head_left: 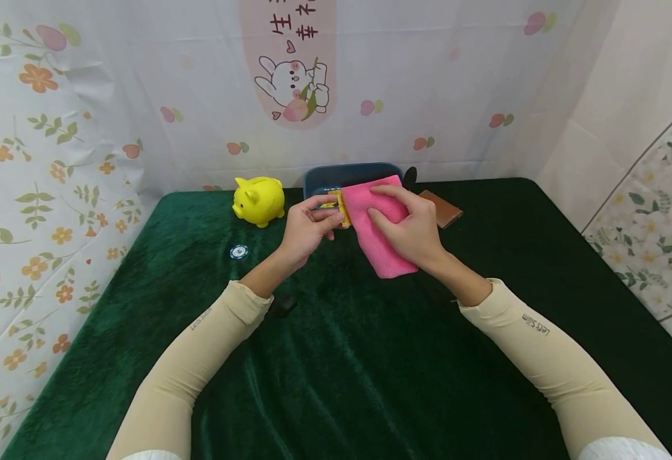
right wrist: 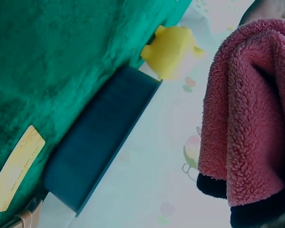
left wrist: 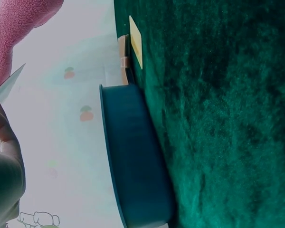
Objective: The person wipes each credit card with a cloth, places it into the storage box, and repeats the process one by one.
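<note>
My left hand (head_left: pixel 307 233) pinches a thin flat piece with a yellow edge (head_left: pixel 344 211), held up over the front of the blue bin. Its pale pointed corner (left wrist: pixel 12 84) sticks out past the fingertips in the left wrist view. A fluffy pink cloth (head_left: pixel 379 239) is gripped by my right hand (head_left: pixel 411 223), whose thumb and fingers spread over it. The cloth overlaps the right part of the flat piece and hides it. In the right wrist view the cloth (right wrist: pixel 254 123) hangs in folds with a dark edge.
The blue bin (head_left: pixel 350 170) stands at the back of the green table, against the printed curtain. A yellow piggy bank (head_left: pixel 259 201) and a poker chip (head_left: pixel 239 252) are on its left. A brown leather item (head_left: pixel 442 209) lies right. A small black object (head_left: pixel 283 305) is near my left forearm.
</note>
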Demonstrator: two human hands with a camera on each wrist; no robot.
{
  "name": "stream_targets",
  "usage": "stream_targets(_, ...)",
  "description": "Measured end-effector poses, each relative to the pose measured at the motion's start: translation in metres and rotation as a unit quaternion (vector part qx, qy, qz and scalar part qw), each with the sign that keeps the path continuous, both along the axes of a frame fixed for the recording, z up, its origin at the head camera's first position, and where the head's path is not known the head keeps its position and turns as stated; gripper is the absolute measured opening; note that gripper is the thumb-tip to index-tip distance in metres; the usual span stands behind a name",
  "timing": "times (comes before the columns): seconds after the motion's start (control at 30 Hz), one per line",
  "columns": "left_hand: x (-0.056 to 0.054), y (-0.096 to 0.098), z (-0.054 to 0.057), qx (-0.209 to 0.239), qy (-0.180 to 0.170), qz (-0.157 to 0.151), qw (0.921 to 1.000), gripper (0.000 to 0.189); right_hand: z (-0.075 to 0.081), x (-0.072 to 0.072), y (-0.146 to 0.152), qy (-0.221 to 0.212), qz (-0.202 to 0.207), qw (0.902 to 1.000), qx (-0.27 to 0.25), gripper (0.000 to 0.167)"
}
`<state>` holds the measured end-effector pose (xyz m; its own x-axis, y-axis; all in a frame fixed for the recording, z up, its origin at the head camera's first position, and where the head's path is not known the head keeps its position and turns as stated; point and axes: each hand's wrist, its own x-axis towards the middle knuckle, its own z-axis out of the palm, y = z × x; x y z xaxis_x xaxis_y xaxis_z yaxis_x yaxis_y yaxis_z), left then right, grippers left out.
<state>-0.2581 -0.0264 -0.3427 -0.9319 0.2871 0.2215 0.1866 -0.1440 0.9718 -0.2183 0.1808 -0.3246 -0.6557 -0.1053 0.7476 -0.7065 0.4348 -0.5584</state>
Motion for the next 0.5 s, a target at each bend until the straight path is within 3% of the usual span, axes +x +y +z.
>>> stream_targets(0.2, -0.0005, 0.0006, -0.0017, 0.022, 0.006, -0.002, 0.9997, 0.033, -0.0053, -0.0032, -0.001, 0.01, 0.011, 0.9998, 0.01, 0.031)
stream_targets(0.5, 0.0015, -0.0037, -0.0002, 0.051, 0.011, -0.005, 0.9986, 0.035, -0.0052, 0.0046, -0.0005, 0.017, 0.014, 0.9994, 0.027, 0.032)
